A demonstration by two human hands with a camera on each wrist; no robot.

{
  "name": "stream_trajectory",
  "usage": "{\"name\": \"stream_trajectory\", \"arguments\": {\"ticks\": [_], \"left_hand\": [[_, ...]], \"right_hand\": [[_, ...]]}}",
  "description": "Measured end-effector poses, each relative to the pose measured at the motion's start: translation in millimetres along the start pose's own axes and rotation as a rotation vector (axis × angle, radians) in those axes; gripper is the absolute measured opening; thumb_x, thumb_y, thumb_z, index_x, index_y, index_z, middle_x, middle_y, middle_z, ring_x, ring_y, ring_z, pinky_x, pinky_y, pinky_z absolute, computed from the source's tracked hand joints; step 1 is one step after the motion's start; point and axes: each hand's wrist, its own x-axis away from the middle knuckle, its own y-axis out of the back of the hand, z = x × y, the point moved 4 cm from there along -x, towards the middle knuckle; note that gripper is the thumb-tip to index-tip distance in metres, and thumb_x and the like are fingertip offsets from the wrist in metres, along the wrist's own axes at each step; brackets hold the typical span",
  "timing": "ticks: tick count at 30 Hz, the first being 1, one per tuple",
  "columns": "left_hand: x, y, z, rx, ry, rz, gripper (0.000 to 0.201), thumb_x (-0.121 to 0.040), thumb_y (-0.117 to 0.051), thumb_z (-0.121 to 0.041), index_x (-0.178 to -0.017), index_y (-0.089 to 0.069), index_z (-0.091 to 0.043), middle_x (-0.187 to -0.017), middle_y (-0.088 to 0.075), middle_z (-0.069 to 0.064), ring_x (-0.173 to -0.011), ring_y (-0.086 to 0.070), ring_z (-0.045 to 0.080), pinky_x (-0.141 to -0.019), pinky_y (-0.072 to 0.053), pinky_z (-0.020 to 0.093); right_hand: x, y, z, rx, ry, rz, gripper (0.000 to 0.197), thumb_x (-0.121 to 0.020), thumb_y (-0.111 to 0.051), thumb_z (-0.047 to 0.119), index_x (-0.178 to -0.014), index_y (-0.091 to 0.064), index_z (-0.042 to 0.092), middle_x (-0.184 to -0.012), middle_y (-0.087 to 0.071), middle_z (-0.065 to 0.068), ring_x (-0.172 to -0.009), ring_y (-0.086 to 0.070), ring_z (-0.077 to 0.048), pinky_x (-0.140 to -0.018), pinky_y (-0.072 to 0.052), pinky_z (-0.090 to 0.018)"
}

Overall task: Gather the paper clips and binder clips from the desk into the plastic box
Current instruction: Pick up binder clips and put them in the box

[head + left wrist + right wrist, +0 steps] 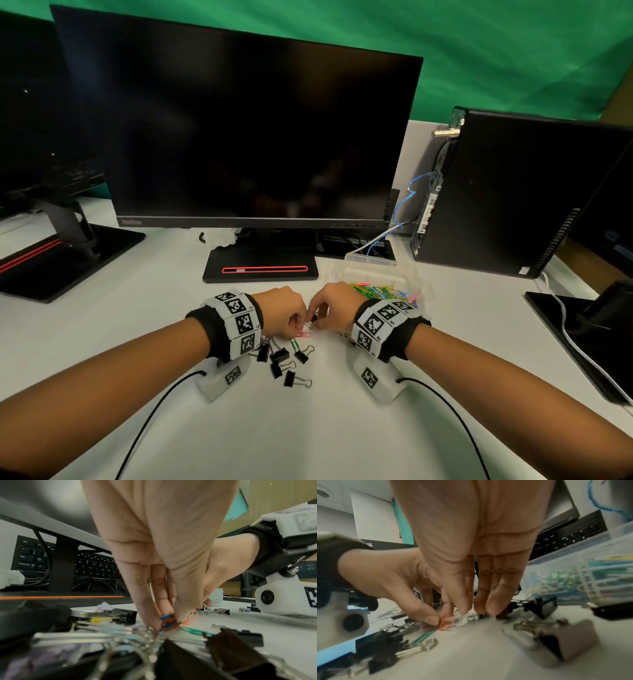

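Nearest, loose binder clips [286,359] lie on the desk [318,428], short of the plastic box [380,279]. Beyond them, the left hand [284,313] pinches a pink paper clip [306,334]; the right hand [330,303] pinches a binder clip beside it. Step in hand: pickup. Next, probably carry both to the box, farther right.

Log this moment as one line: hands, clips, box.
left hand: pinching paper clips on desk | right hand: fingertips on binder clip | plastic box: open, part-filled
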Motion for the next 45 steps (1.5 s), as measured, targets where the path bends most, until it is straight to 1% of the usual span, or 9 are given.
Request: {"name": "stream_trajectory", "arguments": {"ticks": [6,13,18,21,26,30,33,37,45], "left_hand": [[5,5,11,0.061,0.033,0.013,0.018,-0.085,-0.054,-0.011,-0.095,-0.069,-0.008,-0.087,-0.069,0.002,-0.073,-0.056,0.011,-0.078,-0.053,0.026],[8,16,18,0.023,-0.045,-0.079,0.021,-0.084,-0.054,-0.009,-0.096,-0.071,-0.007,-0.095,-0.073,0.004,-0.075,-0.052,0.004,-0.06,-0.031,0.0],[5,19,19,0.025,-0.024,-0.09,0.026,-0.085,-0.05,-0.006,-0.1,-0.071,-0.006,-0.099,-0.072,0.006,-0.078,-0.052,0.008,-0.06,-0.033,0.004],[2,22,14,0.011,-0.023,-0.093,0.025,-0.086,-0.05,-0.006,-0.1,-0.07,-0.007,-0.101,-0.071,0.006,-0.079,-0.053,0.01,-0.067,-0.038,0.013],[-7,30,9,0.009,-0.024,-0.116,0.023,-0.086,-0.051,-0.005,-0.098,-0.07,-0.008,-0.098,-0.072,0.006,-0.077,-0.053,0.008,-0.072,-0.044,0.018],[-20,45,0,0.019,-0.017,-0.178,0.023,-0.087,-0.052,-0.008,-0.101,-0.07,-0.007,-0.1,-0.071,0.006,-0.086,-0.062,0.017,-0.078,-0.047,0.023],[-32,56,-11,0.053,-0.019,-0.228,0.023,-0.089,-0.053,-0.012,-0.105,-0.069,-0.008,-0.105,-0.07,0.007,-0.098,-0.064,0.02,-0.085,-0.049,0.025],[-50,66,-23,0.109,-0.02,-0.321,0.02,-0.09,-0.055,-0.018,-0.103,-0.068,-0.01,-0.104,-0.07,0.006,-0.096,-0.064,0.018,-0.077,-0.043,0.02],[-79,59,-54,0.136,-0.052,-0.291,0.021,-0.09,-0.058,-0.019,-0.106,-0.068,-0.009,-0.108,-0.07,0.008,-0.1,-0.064,0.02,-0.082,-0.046,0.025]], "right_hand": [[-14,-7,0,0.062,-0.052,0.003,0.02,-0.077,-0.071,0.021,-0.095,-0.073,0.012,-0.097,-0.072,-0.006,-0.086,-0.064,-0.021,-0.071,-0.042,-0.023],[-14,-11,-1,0.097,-0.057,0.077,0.016,-0.082,-0.062,0.014,-0.092,-0.071,0.005,-0.096,-0.071,-0.012,-0.082,-0.061,-0.025,-0.063,-0.042,-0.021],[2,-12,-7,0.143,-0.053,0.164,0.023,-0.087,-0.055,0.017,-0.095,-0.068,-0.001,-0.096,-0.069,-0.015,-0.076,-0.052,-0.021,-0.053,-0.036,-0.023],[11,-14,-11,0.116,-0.037,0.164,0.025,-0.087,-0.05,0.014,-0.085,-0.067,-0.005,-0.074,-0.06,-0.016,-0.067,-0.049,-0.022,-0.052,-0.035,-0.024],[31,0,-25,0.066,-0.075,0.113,0.015,-0.084,-0.056,0.012,-0.085,-0.071,0.009,-0.063,-0.053,0.009,-0.06,-0.047,-0.008,-0.054,-0.035,-0.015],[42,3,-36,0.099,-0.08,0.05,0.015,-0.083,-0.061,0.02,-0.09,-0.071,0.013,-0.063,-0.047,0.017,-0.067,-0.05,-0.009,-0.06,-0.037,-0.018],[45,3,-38,0.06,-0.072,-0.012,0.01,-0.078,-0.065,0.023,-0.084,-0.072,0.018,-0.067,-0.056,0.011,-0.07,-0.054,-0.012,-0.062,-0.04,-0.021],[46,-4,-33,0.072,-0.025,0.017,0.017,-0.076,-0.069,0.026,-0.085,-0.073,0.012,-0.084,-0.071,-0.003,-0.072,-0.057,-0.015,-0.069,-0.044,-0.024],[48,-14,-34,0.05,-0.008,0.067,0.01,-0.082,-0.064,0.018,-0.083,-0.07,0.01,-0.089,-0.072,-0.005,-0.081,-0.064,-0.022,-0.079,-0.051,-0.029]]}}
